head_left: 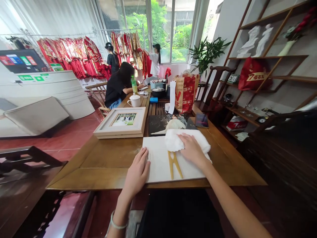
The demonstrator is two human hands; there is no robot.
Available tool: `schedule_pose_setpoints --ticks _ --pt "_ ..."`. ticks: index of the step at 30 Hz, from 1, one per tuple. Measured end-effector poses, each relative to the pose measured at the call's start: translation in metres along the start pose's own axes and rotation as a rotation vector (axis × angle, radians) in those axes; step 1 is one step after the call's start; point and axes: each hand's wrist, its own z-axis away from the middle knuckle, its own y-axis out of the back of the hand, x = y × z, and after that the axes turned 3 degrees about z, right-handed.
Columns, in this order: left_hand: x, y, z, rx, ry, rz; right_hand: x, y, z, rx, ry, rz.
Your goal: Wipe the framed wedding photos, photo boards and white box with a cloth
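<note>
A white flat board [156,165] lies at the near edge of the wooden table. On its face is a yellow, two-legged forked piece [174,167]; its upper end runs up to the cloth. My left hand [139,168] rests along the board's left edge with the fingers stretched out, holding nothing. Under my right hand [192,147] is a bunched white towel [201,137], gripped and pressed on the board's upper right part. Just beyond the board is a dark photo panel [158,124] showing a figure in white, its near edge partly covered by the towel.
Stacked picture frames [102,127] lie left of the board, with a white cup [135,100] behind. A phone [201,120], a paper bag [188,94] and a paper roll [169,107] stand beyond. A seated person [119,84] occupies the table's far left side.
</note>
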Motion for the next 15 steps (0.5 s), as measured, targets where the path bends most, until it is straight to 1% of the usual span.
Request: schedule_pose_setpoints --ticks 2,4,8,10,12,13,15 --pt "0.000 0.000 0.000 -0.001 0.002 -0.003 0.011 0.003 0.010 0.012 -0.037 0.018" --pt "0.000 -0.001 0.000 0.000 0.001 -0.003 0.016 0.006 0.033 0.003 -0.021 0.032" --pt "-0.001 -0.002 0.000 0.008 -0.009 0.000 0.007 0.014 0.094 -0.065 0.091 0.065" --pt "-0.001 -0.002 0.000 0.009 -0.013 -0.001 0.000 0.019 0.118 -0.112 0.122 0.058" --pt "-0.001 -0.002 0.000 0.007 -0.016 -0.005 -0.003 0.023 0.129 -0.142 0.129 0.029" --pt "-0.001 -0.002 0.000 0.008 -0.020 -0.006 -0.003 0.024 0.127 -0.147 0.130 0.008" --pt "-0.001 -0.001 0.000 0.009 -0.026 -0.010 0.002 0.024 0.114 -0.138 0.134 -0.031"
